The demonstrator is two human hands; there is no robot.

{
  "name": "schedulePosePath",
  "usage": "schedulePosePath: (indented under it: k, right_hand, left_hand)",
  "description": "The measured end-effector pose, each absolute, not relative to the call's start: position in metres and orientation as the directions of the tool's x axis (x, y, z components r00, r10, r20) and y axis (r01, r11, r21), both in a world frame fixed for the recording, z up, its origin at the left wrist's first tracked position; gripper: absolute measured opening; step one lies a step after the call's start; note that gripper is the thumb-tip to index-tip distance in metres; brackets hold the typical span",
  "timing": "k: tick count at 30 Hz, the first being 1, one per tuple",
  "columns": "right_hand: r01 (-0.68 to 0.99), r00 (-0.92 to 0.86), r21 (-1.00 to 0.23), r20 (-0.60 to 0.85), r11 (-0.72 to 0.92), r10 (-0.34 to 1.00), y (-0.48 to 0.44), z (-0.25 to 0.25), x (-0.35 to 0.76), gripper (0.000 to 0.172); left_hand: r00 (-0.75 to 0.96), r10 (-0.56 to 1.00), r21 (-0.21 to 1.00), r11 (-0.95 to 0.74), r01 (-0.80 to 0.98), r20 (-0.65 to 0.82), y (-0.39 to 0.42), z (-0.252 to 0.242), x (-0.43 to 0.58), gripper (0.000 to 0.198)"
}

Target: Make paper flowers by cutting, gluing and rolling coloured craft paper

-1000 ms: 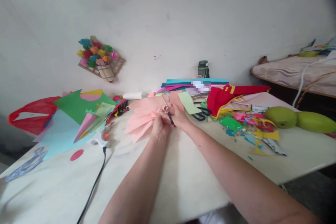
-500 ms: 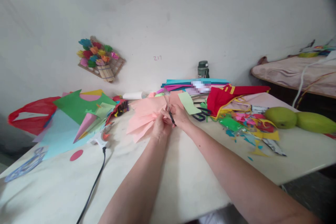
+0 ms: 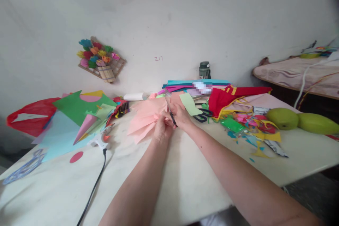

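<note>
In the middle of the table, my left hand [image 3: 162,127] is closed on the gathered base of a peach crepe paper [image 3: 144,116], whose pleats fan out to the left and back. Close against it, my right hand [image 3: 181,116] is closed around what look like scissors [image 3: 172,114], with a dark lower part and a greyish upper end pointing up and away. The fingers hide much of the grip. Behind my right hand lie another peach sheet [image 3: 178,98] and a pale green paper piece [image 3: 190,104].
Dark-handled scissors [image 3: 203,114] lie right of my hands, near a red cloth [image 3: 222,100] and paper scraps [image 3: 254,141]. Two green fruits [image 3: 283,118] sit farther right. On the left are a corded glue gun [image 3: 102,141], a pink paper cone [image 3: 84,129] and coloured sheets [image 3: 60,137].
Both hands keep their grip on the peach crepe paper and scissors. The upper end of the scissors has shifted slightly; the whole view drifts a little.
</note>
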State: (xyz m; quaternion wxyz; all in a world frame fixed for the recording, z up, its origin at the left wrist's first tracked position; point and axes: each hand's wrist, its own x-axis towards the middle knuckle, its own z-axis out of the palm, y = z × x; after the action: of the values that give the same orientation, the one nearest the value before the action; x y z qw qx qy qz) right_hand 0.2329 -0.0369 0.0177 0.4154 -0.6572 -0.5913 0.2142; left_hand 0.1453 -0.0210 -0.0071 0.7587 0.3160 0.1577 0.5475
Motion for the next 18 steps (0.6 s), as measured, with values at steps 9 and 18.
schedulePosePath:
  k: [9, 18]
  right_hand:
    - [0.6, 0.206, -0.798, 0.216, 0.051, 0.954, -0.035, 0.016, 0.241, 0.08]
    - [0.588, 0.236, -0.809, 0.208, 0.031, 0.949, -0.029, 0.012, 0.245, 0.077]
  left_hand:
    - [0.301, 0.951, 0.64, 0.187, -0.746, 0.073, -0.024, -0.008, 0.15, 0.016]
    - [0.346, 0.933, 0.624, 0.21, -0.753, 0.104, -0.022, -0.013, 0.151, 0.017]
